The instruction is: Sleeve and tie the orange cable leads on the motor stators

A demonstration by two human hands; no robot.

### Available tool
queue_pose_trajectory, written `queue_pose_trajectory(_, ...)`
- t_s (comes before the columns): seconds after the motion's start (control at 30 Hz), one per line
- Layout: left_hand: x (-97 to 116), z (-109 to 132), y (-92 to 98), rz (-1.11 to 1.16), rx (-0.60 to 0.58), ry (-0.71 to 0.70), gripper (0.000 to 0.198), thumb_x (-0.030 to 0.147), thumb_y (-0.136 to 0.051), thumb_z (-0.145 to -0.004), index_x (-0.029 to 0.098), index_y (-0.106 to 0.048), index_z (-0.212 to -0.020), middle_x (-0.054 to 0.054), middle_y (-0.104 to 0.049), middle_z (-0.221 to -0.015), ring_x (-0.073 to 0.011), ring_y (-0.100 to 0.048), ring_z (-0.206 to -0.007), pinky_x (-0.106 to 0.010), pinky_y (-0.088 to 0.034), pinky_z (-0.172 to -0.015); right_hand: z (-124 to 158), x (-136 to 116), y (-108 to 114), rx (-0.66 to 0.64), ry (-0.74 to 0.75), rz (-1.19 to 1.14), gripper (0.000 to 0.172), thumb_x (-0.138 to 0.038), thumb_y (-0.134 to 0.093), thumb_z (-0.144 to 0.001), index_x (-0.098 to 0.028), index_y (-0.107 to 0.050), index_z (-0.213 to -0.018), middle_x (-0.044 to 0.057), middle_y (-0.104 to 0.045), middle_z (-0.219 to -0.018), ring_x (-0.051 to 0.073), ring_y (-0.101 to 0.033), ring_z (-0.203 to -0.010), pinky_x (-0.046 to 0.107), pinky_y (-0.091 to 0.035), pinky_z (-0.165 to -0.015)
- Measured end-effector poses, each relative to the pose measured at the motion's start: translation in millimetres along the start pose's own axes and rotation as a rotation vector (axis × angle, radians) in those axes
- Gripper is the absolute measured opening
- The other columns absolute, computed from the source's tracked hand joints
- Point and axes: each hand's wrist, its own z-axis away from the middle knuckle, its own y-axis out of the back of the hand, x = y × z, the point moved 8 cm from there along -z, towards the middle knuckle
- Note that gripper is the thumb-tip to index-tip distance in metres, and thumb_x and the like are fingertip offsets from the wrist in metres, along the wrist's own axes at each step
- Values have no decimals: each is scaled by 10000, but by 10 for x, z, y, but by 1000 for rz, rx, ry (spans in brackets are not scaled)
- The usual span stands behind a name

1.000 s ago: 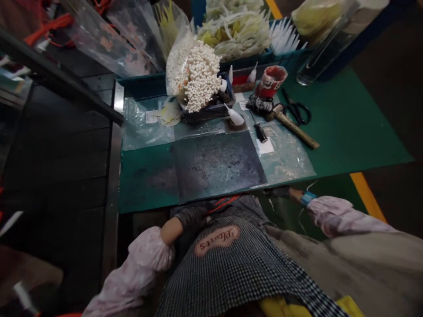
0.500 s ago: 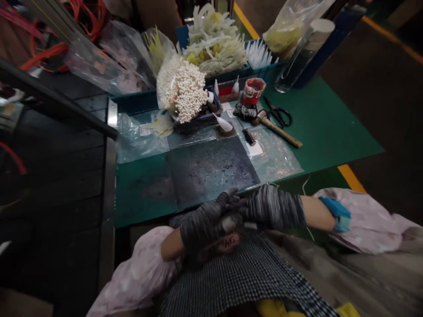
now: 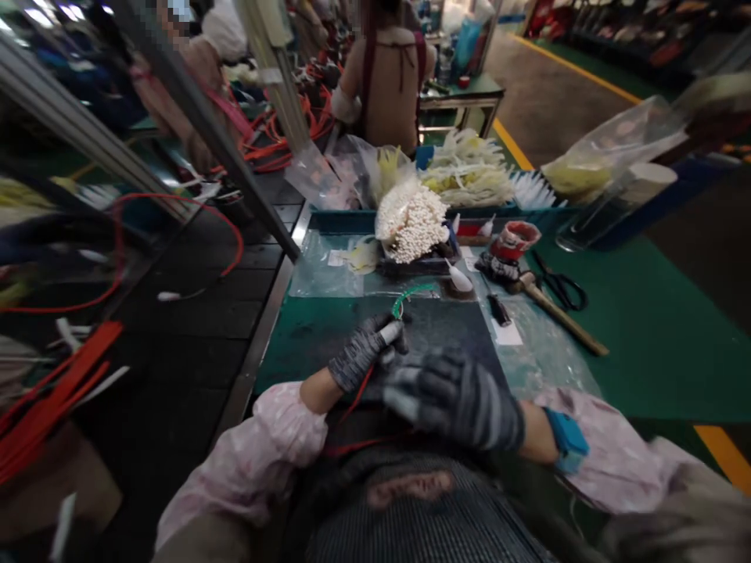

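My left hand (image 3: 367, 356), in a grey striped glove, is closed around a small white connector (image 3: 389, 331) with a green wire (image 3: 414, 294) curling up from it and a red wire (image 3: 355, 391) trailing down toward my lap. It hovers over the dark mat (image 3: 446, 332) on the green table (image 3: 645, 336). My right hand (image 3: 454, 399), gloved too, sits just right of it near the table's front edge; it is blurred and its fingers look curled.
A bag of white beads (image 3: 414, 221), a red cup (image 3: 515, 238), scissors (image 3: 560, 285), a wooden-handled tool (image 3: 557, 313) and a white-tipped piece (image 3: 459, 277) lie at the back. Blue bins hold pale plastic parts (image 3: 466, 176). Red cables (image 3: 52, 391) lie left. A person (image 3: 387, 74) stands beyond.
The view has tilted up, showing the hall. Both hands rose from my lap to the table edge; the left now holds a white connector with green and red wires.
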Motion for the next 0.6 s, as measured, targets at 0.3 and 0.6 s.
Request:
queue_pose_trajectory(0.3,274,453,460,-380,-338,-49,733,835,-546,-968,160,-607,-688,33,-482,-552,-82,-396,-518,-224,-304,-502,-126,418,359,26,-36,-189,615,-266,-666,-1062,-314,-482,-1647,88,-704,-1269,199,-727,-1168,280,-666,-952)
queue_pose_trajectory(0.6,-19,636,578,-332,-433,79,661,773,-634,-953,168,-605,-689,14,-520,-579,-96,-412,-526,-233,-342,-492,-432,268,-31,-35,-86,-656,200,-320,-611,-1112,-292,-721,-1277,24,-774,-1013,126,-773,-916,197,-648,-831)
